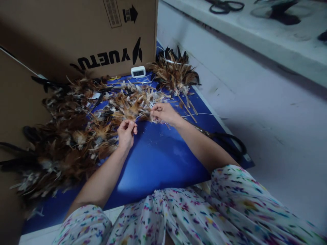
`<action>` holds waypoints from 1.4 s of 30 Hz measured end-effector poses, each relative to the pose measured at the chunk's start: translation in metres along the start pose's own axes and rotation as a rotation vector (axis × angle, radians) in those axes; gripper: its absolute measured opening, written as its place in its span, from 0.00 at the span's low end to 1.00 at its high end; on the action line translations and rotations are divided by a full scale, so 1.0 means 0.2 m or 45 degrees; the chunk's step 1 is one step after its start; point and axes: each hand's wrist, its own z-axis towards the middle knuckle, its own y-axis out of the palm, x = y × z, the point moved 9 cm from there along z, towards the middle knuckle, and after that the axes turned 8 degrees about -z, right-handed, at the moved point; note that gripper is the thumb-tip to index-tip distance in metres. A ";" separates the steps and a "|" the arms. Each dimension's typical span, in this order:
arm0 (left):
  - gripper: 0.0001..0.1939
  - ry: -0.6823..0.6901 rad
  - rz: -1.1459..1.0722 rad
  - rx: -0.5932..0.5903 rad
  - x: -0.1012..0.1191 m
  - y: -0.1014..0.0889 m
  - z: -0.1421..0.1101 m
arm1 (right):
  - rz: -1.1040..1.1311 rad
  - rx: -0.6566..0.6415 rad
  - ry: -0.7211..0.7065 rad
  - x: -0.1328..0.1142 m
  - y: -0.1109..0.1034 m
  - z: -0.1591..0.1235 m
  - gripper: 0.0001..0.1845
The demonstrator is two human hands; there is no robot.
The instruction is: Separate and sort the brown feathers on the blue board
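Note:
My left hand (pixel 126 133) is closed in a pinch at the near edge of a loose feather pile (pixel 120 98). A small tawny feather (pixel 131 114) fans out just beyond its fingertips and looks held there. Slightly farther off and to the right, my right hand (pixel 165 113) is also pinched, thumb against fingers, at the pile's right side. What sits between those fingertips blends into the feathers behind. Brown, white and black feathers lie scattered over the blue tabletop (pixel 158 160).
A thick heap of dark brown feathers (pixel 74 143) spreads along the left. Behind stand a cardboard box (pixel 102 30) and a small white digital display (pixel 138 72). A feather bundle (pixel 176 69) with sticks rests at back right. Black-handled scissors (pixel 230 137) lie by the wall; more scissors (pixel 226 6) on the ledge.

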 end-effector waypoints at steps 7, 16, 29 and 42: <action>0.20 0.015 0.028 0.037 0.01 0.00 0.00 | 0.283 -0.038 -0.062 -0.13 -0.03 -0.06 0.09; 0.17 0.038 0.157 0.028 0.01 0.00 -0.02 | 0.188 -0.017 -0.367 -0.35 -0.06 -0.19 0.12; 0.17 0.050 0.271 0.009 0.01 0.01 -0.02 | 0.100 0.018 -0.363 -0.35 -0.03 -0.21 0.07; 0.17 0.060 0.330 0.004 0.00 0.01 -0.03 | 0.073 0.004 -0.525 -0.34 0.00 -0.20 0.10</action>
